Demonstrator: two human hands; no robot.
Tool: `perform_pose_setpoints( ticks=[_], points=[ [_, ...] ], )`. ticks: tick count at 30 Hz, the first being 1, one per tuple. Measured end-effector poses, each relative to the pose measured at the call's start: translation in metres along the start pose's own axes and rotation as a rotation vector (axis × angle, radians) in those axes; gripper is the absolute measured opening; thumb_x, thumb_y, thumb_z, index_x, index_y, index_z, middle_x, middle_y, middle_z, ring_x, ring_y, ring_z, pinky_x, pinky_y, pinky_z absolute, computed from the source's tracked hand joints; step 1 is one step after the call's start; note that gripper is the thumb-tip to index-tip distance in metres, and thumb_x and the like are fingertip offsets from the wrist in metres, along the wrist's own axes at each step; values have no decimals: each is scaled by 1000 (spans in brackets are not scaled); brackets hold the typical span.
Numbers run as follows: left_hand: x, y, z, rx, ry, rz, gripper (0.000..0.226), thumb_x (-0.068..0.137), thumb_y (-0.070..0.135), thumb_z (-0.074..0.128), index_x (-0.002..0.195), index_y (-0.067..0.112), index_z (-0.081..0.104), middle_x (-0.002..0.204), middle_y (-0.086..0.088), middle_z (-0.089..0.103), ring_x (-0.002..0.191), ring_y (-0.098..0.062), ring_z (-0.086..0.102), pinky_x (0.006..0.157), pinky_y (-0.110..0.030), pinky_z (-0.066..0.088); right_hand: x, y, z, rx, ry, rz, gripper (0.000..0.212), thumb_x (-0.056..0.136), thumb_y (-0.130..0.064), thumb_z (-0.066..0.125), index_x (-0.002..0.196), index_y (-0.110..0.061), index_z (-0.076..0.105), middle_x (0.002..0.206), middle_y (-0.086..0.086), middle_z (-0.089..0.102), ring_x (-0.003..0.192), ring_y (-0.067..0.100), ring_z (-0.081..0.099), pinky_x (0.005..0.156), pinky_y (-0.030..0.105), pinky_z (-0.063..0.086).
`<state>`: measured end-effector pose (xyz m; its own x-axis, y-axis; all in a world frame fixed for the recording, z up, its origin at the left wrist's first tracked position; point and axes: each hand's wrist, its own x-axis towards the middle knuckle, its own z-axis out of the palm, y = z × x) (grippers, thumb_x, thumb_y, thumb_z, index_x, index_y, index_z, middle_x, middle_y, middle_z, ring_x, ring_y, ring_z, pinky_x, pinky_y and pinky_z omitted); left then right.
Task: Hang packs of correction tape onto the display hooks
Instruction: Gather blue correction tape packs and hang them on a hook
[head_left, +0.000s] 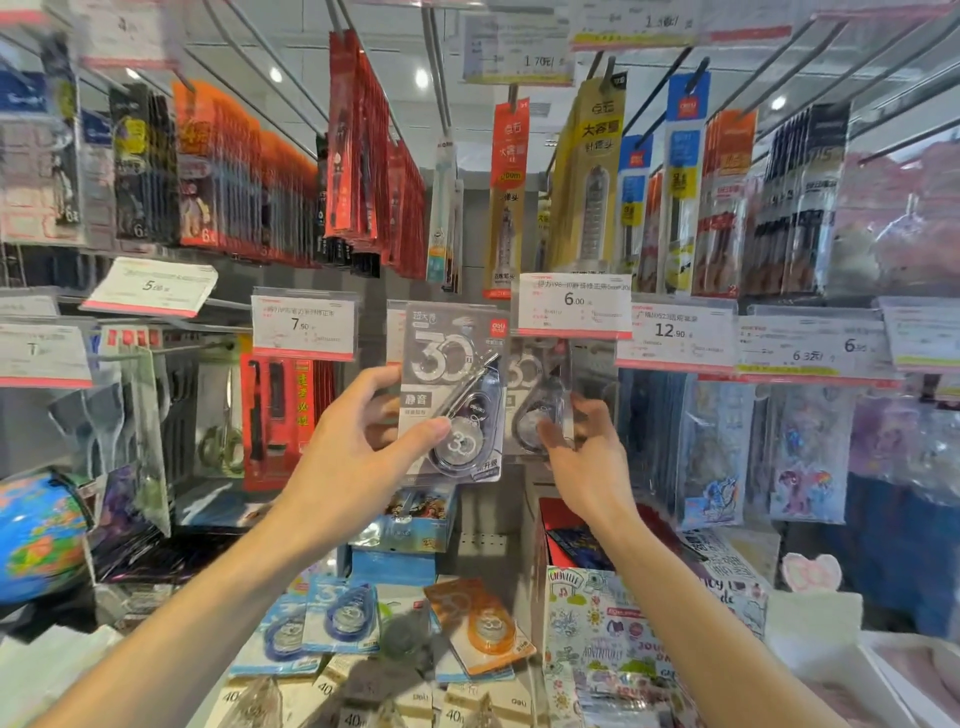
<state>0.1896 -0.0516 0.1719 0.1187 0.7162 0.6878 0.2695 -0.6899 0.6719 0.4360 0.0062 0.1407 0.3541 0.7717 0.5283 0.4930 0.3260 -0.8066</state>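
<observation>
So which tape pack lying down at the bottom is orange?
The orange pack, rightmost in the row on the lower pile; the packs left of it are blue.

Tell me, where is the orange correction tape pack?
The orange correction tape pack lies low in the middle of the head view, on the pile under the hands, right of the blue packs.

Both hands raised: left hand (358, 441) gripping (thumb forward), right hand (587, 457) seemingly pinching.
</observation>
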Motion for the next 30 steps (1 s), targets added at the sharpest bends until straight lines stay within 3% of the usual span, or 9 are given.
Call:
perform_pose_setpoints(
  ticks=[6,10,13,15,20,22,24,27,30],
  points=[
    [-5,-2,-2,-24,-1,-16,37,86,37,80,115,47,60,108,33,74,99,7,71,76,-4,51,7,-2,-7,-42,-88,57,52,98,-54,62,143,-33,45,115,-7,68,97,22,74,96,45,58],
    [-13,-8,10,-84,-80,-50,37,88,37,79,117,49,61,110,24,77,100,0,74,81,-20,56,-7,-7,-33,-151,-184,19,45,99,-47,63,139,-28,57,124,-11,67,102,9,65,85,26,51],
    [-15,-14,23,-148,-115,-82,41,85,39,78,122,42,62,110,17,79,100,-4,76,90,-31,54,-26,-15,-49,-46,-200,-40,33,97,-48,65,125,-31,67,107,-19,74,93,-3,70,81,18,54],
    [-15,-16,31,-168,-129,-86,43,84,41,77,124,42,61,109,16,80,100,-4,76,91,-29,53,-37,-19,-57,93,-242,-51,25,97,-47,66,118,-34,70,101,-16,80,94,-2,76,87,21,61],
    [-16,-16,49,-174,-162,-53,39,92,37,75,128,47,62,108,21,79,102,1,74,81,-12,55,-59,-22,-62,244,-368,-51,31,94,-50,70,123,-40,64,110,-23,78,99,-6,74,71,10,58],
    [-17,-13,54,-173,-160,-29,38,93,39,73,128,50,63,110,24,78,103,3,73,83,-8,53,-62,-22,-63,313,-386,-39,31,94,-38,75,123,-36,64,110,-13,80,100,4,77,77,19,62],
    [-19,-11,57,-154,-177,-3,39,94,42,71,131,51,62,115,27,76,108,5,70,88,-10,53,-66,-22,-63,342,-381,-40,35,93,-29,78,126,-30,63,110,-6,81,99,14,79,83,29,64],
    [-20,-7,55,-62,-189,24,39,95,48,68,131,57,58,116,31,73,109,5,68,85,-9,52,-72,-20,-65,372,-357,-73,36,93,-24,78,125,-28,62,110,-5,81,98,15,79,80,22,62],
    [-11,3,42,68,-103,74,37,93,48,69,129,49,60,106,24,72,94,-3,70,78,-21,57,-75,-16,-70,355,-297,-106,36,92,-22,78,124,-30,63,109,-8,81,100,12,78,83,21,61]
  ],
)
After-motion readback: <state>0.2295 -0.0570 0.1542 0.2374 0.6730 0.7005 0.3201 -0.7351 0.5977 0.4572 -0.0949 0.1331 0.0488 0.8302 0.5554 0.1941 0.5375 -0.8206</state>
